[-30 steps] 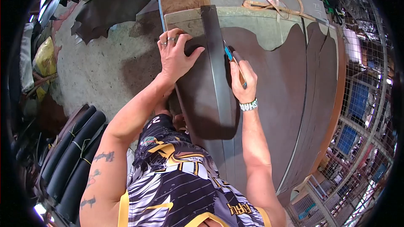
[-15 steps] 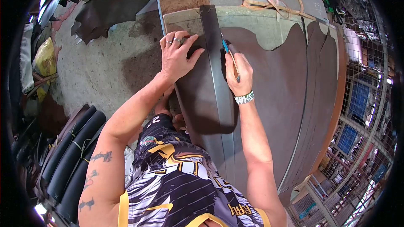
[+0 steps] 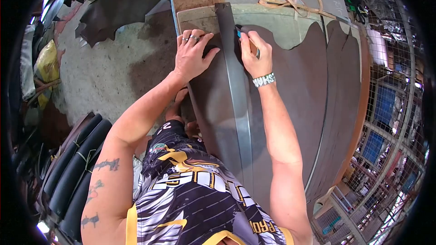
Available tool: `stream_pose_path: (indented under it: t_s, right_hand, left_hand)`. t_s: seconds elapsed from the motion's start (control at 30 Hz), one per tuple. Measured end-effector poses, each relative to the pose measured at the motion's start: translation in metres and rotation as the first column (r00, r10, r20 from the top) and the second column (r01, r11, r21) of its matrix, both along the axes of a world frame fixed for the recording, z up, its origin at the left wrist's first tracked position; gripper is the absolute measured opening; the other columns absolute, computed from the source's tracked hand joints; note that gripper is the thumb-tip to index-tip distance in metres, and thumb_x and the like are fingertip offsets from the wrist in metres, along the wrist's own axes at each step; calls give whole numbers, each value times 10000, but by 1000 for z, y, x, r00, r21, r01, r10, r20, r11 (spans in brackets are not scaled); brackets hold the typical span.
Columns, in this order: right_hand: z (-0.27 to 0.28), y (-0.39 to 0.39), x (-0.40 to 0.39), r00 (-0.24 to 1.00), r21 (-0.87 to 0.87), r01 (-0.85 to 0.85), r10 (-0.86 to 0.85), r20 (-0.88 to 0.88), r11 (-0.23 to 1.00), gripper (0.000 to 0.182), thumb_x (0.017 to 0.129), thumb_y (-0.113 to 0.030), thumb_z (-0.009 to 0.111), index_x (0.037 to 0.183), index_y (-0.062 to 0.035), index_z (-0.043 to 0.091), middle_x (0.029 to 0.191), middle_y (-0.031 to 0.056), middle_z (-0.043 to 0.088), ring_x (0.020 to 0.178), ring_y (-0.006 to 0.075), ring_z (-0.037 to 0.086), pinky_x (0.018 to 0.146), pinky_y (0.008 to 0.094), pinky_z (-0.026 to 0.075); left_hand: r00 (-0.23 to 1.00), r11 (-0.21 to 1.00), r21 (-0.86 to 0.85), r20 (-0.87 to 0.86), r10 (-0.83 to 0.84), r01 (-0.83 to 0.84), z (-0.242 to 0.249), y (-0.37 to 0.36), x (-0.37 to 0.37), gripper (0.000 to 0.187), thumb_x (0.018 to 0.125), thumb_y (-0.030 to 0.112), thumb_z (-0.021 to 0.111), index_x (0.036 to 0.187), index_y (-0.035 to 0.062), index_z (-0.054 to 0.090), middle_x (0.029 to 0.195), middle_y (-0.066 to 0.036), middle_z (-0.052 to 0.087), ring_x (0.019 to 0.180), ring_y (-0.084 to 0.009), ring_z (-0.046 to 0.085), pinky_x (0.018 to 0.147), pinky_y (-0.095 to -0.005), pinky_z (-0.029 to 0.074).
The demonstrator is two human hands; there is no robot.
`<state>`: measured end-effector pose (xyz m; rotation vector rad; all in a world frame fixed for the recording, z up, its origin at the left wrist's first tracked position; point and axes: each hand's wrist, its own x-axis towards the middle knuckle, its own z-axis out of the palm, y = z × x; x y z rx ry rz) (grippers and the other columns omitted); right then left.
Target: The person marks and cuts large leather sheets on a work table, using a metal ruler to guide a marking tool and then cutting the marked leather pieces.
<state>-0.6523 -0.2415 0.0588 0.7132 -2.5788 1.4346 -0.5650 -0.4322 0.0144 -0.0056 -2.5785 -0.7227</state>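
A large dark brown leather hide (image 3: 290, 100) lies flat on the table, with a long metal straightedge (image 3: 242, 124) running lengthwise over it. My left hand (image 3: 193, 56) rests on the leather along the straightedge's left side, fingers apart and thumb stretched towards the metal. In my right hand (image 3: 257, 56) is a slim utility knife (image 3: 239, 33) with a turquoise part near its front. Its tip is by the straightedge's right edge, close to the far end of the leather. My fingers cover most of the knife's body, and the blade is too small to make out.
Looped tan strips (image 3: 297, 2) lie at the table's far side. Dark leather pieces (image 3: 113, 11) are on the concrete floor to the left, and tied black rolls (image 3: 75, 163) are stacked lower left. A wire mesh rack (image 3: 390, 122) stands along the right.
My right hand has moved away from my body along the straightedge with the knife, which now sits more upright in my grip. My left hand stays in about the same place.
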Motion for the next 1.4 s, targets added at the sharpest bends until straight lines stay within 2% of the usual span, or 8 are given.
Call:
stream_pose_path:
  t_s: [0.2, 0.47, 0.6, 0.73, 0.9, 1.1, 1.2, 1.4]
  right_hand:
    - [-23, -6, 7, 987, -88, 45, -58, -151, 995, 227, 989, -95, 648, 821, -3, 524, 710, 202, 535, 630, 389, 550, 585, 444, 447]
    - [5, -17, -14, 997, 110, 41, -33, -71, 993, 234, 986, -176, 671, 839, -24, 571, 703, 229, 617, 690, 467, 607, 568, 460, 471]
    - [1, -18, -19, 999, 37, 39, -39, 18, 999, 233, 990, -196, 666, 853, -23, 590, 704, 237, 632, 686, 467, 622, 566, 473, 472]
    - [-18, -4, 1, 983, 93, -27, 44, -180, 995, 201, 986, -139, 667, 849, -19, 580, 755, 230, 624, 686, 430, 632, 594, 458, 487]
    - [-19, -15, -4, 994, -69, 99, -101, -31, 993, 273, 1007, -204, 651, 823, -23, 561, 717, 203, 634, 664, 420, 622, 601, 421, 500]
    - [6, -28, -28, 998, 180, 23, -13, -60, 983, 255, 996, -199, 665, 841, -30, 553, 692, 234, 594, 681, 480, 589, 548, 444, 466]
    - [-1, -19, -26, 997, 127, -40, 47, -53, 991, 233, 995, -191, 665, 861, -38, 551, 680, 232, 589, 688, 484, 600, 543, 459, 460]
    - [6, -4, 5, 997, 145, -74, 72, 13, 987, 178, 1014, -170, 634, 922, -33, 569, 720, 215, 639, 680, 399, 689, 576, 419, 505]
  left_hand:
    - [999, 998, 51, -21, -32, 33, 1, -3, -1, 443, 836, 282, 824, 1186, 48, 687, 1141, -126, 583, 1115, -337, 534, 988, -445, 445]
    - [998, 1000, 14, -53, -20, 21, -1, -3, 3, 463, 848, 319, 806, 1195, 44, 670, 1131, -141, 568, 1096, -352, 530, 980, -451, 445]
    - [999, 999, 20, -30, -34, 35, -2, -3, 5, 457, 847, 320, 797, 1189, 45, 669, 1112, -146, 571, 1094, -353, 535, 960, -451, 448]
    - [997, 997, 45, -34, -65, 66, -3, -6, 3, 459, 822, 310, 805, 1169, 43, 668, 1071, -141, 577, 1064, -352, 545, 930, -449, 452]
    - [998, 998, 56, -48, -41, 43, -6, -8, 1, 444, 820, 319, 802, 1155, 60, 666, 1062, -128, 570, 1057, -341, 541, 926, -439, 449]
    - [999, 999, 33, -19, -32, 33, -7, -3, 6, 430, 831, 334, 801, 1146, 71, 674, 1070, -117, 572, 1069, -332, 535, 937, -427, 445]
    - [999, 998, 43, -15, -33, 34, -6, -5, 5, 436, 824, 331, 804, 1150, 72, 675, 1059, -113, 584, 1058, -329, 547, 927, -428, 454]
    - [998, 998, 60, -63, -4, 8, -8, -5, 3, 411, 800, 320, 816, 1115, 93, 681, 1038, -104, 594, 1020, -324, 571, 892, -435, 474]
